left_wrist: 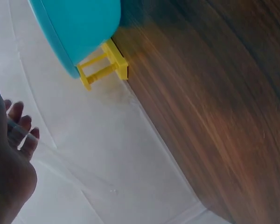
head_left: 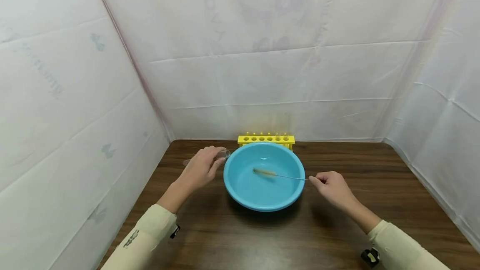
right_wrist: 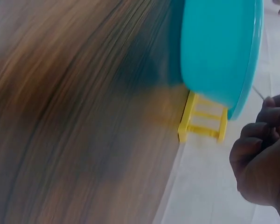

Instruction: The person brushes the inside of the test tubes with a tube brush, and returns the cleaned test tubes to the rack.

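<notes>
In the head view my left hand (head_left: 203, 163) grips a clear glass test tube (head_left: 225, 153) beside the left rim of a blue basin (head_left: 240, 195). The tube lies nearly level, its mouth toward the basin; the left wrist view shows the tube (left_wrist: 79, 170) running out past my curled fingers. My right hand (head_left: 332, 186), off the basin's right side, pinches the thin wire handle of a test tube brush (head_left: 265, 172). Its bristle end hangs over the inside of the basin; I cannot tell whether it touches any water. In the right wrist view my right hand (right_wrist: 261, 154) has its fingers curled.
Behind the basin stands a yellow test tube rack (head_left: 266, 139) with a row of holes, partly hidden by the rim. A dark wood-grain table (head_left: 210, 236) bears everything. White sheeting (head_left: 262, 74) hangs as walls behind and at both sides.
</notes>
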`<state>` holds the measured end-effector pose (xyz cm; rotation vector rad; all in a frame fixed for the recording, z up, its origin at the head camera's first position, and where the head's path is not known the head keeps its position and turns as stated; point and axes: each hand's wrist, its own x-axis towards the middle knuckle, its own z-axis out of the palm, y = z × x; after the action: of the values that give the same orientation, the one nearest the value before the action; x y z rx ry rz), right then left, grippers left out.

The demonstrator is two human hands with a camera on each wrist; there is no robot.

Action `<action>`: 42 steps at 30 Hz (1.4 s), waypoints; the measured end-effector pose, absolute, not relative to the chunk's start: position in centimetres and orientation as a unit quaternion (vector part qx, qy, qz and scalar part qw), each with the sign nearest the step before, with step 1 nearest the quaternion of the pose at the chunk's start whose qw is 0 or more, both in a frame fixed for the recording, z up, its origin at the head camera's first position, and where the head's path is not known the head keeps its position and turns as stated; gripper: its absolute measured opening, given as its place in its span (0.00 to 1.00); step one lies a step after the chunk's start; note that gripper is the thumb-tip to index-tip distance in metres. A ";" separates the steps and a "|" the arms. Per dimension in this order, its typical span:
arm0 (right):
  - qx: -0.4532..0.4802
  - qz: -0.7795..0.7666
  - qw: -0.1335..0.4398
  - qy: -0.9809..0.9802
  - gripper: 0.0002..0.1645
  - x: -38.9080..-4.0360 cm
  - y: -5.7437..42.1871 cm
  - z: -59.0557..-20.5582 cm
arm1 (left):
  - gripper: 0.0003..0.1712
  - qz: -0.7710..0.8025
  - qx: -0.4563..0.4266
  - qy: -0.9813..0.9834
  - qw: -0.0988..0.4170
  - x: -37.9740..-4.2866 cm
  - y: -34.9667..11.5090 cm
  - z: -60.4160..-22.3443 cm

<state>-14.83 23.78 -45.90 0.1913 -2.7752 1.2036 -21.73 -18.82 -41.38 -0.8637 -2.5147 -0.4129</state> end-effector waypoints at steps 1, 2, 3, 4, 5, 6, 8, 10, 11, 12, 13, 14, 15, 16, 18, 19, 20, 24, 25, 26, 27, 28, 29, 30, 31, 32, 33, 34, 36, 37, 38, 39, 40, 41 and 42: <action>0.056 0.396 0.055 -0.915 0.30 -14.9 23.4 -46.0 | 0.19 -0.151 -0.308 -0.910 0.233 -21.7 -18.8 -41.4; 0.058 0.385 0.063 -0.919 0.28 -15.1 23.0 -46.1 | 0.20 -0.151 -0.303 -0.908 0.246 -21.7 -18.7 -41.4; 0.068 0.366 0.077 -0.925 0.27 -15.2 22.6 -46.2 | 0.20 -0.151 -0.298 -0.906 0.262 -21.6 -18.6 -41.4; 0.085 0.341 0.097 -0.931 0.25 -15.3 22.3 -46.3 | 0.21 -0.152 -0.293 -0.902 0.279 -21.6 -18.5 -41.3; 0.107 0.313 0.124 -0.935 0.22 -15.4 22.0 -46.5 | 0.21 -0.157 -0.288 -0.897 0.296 -21.6 -18.3 -41.3; 0.131 0.281 0.158 -0.937 0.20 -15.5 21.7 -46.7 | 0.21 -0.165 -0.284 -0.892 0.311 -21.7 -18.1 -41.2; 0.183 0.219 0.235 -0.929 0.13 -15.8 21.2 -47.1 | 0.21 -0.189 -0.278 -0.879 0.338 -21.7 -17.6 -40.8; 0.223 0.194 0.288 -0.911 0.08 -16.1 20.9 -47.4 | 0.22 -0.216 -0.275 -0.864 0.361 -21.8 -17.1 -40.3; 0.240 0.191 0.305 -0.902 0.06 -16.2 20.7 -47.5 | 0.22 -0.229 -0.274 -0.857 0.370 -21.8 -16.9 -40.0; 0.252 0.190 0.316 -0.895 0.05 -16.3 20.6 -47.5 | 0.23 -0.243 -0.273 -0.851 0.378 -21.9 -16.6 -39.7; 0.262 0.193 0.321 -0.889 0.05 -16.4 20.4 -47.5 | 0.23 -0.257 -0.269 -0.845 0.383 -21.8 -16.4 -39.3; 0.270 0.195 0.325 -0.885 0.04 -16.5 20.3 -47.4 | 0.24 -0.274 -0.266 -0.839 0.387 -21.8 -16.2 -39.0; 0.275 0.197 0.327 -0.882 0.04 -16.5 20.3 -47.4 | 0.24 -0.291 -0.261 -0.835 0.388 -21.9 -16.0 -38.7; 0.277 0.198 0.327 -0.881 0.05 -16.5 20.2 -47.3 | 0.23 -0.309 -0.257 -0.829 0.389 -21.9 -15.9 -38.5; 0.277 0.201 0.324 -0.882 0.08 -16.5 20.2 -47.1 | 0.22 -0.351 -0.243 -0.817 0.387 -21.8 -15.7 -38.2; 0.274 0.202 0.322 -0.883 0.10 -16.5 20.1 -47.1 | 0.22 -0.367 -0.236 -0.813 0.386 -21.8 -15.6 -38.2; 0.270 0.202 0.321 -0.885 0.12 -16.5 20.1 -47.1 | 0.21 -0.379 -0.231 -0.809 0.385 -21.7 -15.6 -38.3; 0.248 0.218 0.301 -0.895 0.15 -16.2 20.1 -47.0 | 0.20 -0.403 -0.220 -0.801 0.385 -21.2 -15.3 -38.9; 0.244 0.222 0.298 -0.896 0.14 -16.1 20.1 -47.1 | 0.20 -0.407 -0.218 -0.798 0.387 -21.1 -15.3 -39.1; 0.242 0.226 0.297 -0.896 0.13 -16.1 20.1 -47.1 | 0.20 -0.414 -0.217 -0.792 0.392 -21.0 -15.2 -39.2; 0.241 0.231 0.295 -0.895 0.12 -16.0 20.1 -47.2 | 0.19 -0.424 -0.216 -0.785 0.397 -21.0 -15.2 -39.3; 0.242 0.235 0.295 -0.894 0.11 -16.0 20.2 -47.2 | 0.19 -0.435 -0.213 -0.777 0.403 -21.0 -15.1 -39.3; 0.242 0.238 0.298 -0.892 0.09 -16.0 20.2 -47.3 | 0.19 -0.448 -0.209 -0.767 0.409 -21.0 -15.1 -39.3; 0.244 0.241 0.301 -0.890 0.07 -16.0 20.2 -47.3 | 0.19 -0.463 -0.205 -0.758 0.412 -21.1 -15.0 -39.2; 0.245 0.245 0.304 -0.887 0.05 -16.0 20.2 -47.4 | 0.19 -0.479 -0.203 -0.748 0.412 -21.2 -14.9 -39.1; 0.245 0.247 0.307 -0.886 0.02 -16.0 20.1 -47.5 | 0.19 -0.495 -0.203 -0.738 0.411 -21.3 -14.7 -39.0; 0.245 0.251 0.309 -0.884 0.00 -16.1 20.2 -47.6 | 0.19 -0.508 -0.202 -0.731 0.408 -21.4 -14.6 -38.9; 0.244 0.253 0.310 -0.883 0.02 -16.1 20.2 -47.6 | 0.20 -0.519 -0.203 -0.727 0.402 -21.6 -14.3 -38.8; 0.241 0.259 0.310 -0.883 0.05 -16.1 20.2 -47.7 | 0.20 -0.531 -0.215 -0.725 0.382 -21.9 -13.6 -38.6; 0.239 0.260 0.309 -0.883 0.05 -16.1 20.3 -47.7 | 0.20 -0.530 -0.225 -0.728 0.373 -22.1 -13.2 -38.6; 0.237 0.261 0.307 -0.884 0.06 -16.1 20.3 -47.7 | 0.19 -0.525 -0.235 -0.732 0.364 -22.3 -12.7 -38.6; 0.236 0.265 0.304 -0.884 0.06 -16.2 20.4 -47.7 | 0.19 -0.518 -0.245 -0.739 0.354 -22.5 -12.3 -38.6; 0.234 0.268 0.301 -0.885 0.07 -16.1 20.5 -47.7 | 0.19 -0.512 -0.255 -0.745 0.343 -22.8 -11.8 -38.6; 0.232 0.272 0.297 -0.885 0.07 -16.1 20.5 -47.7 | 0.19 -0.506 -0.264 -0.750 0.334 -23.0 -11.3 -38.6; 0.232 0.275 0.294 -0.886 0.07 -16.1 20.5 -47.7 | 0.19 -0.498 -0.270 -0.757 0.327 -23.2 -10.8 -38.6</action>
<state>-16.14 20.49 -47.65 0.6177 -2.3583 0.7316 -23.23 -10.79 -38.60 -0.7061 -1.9829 -1.3035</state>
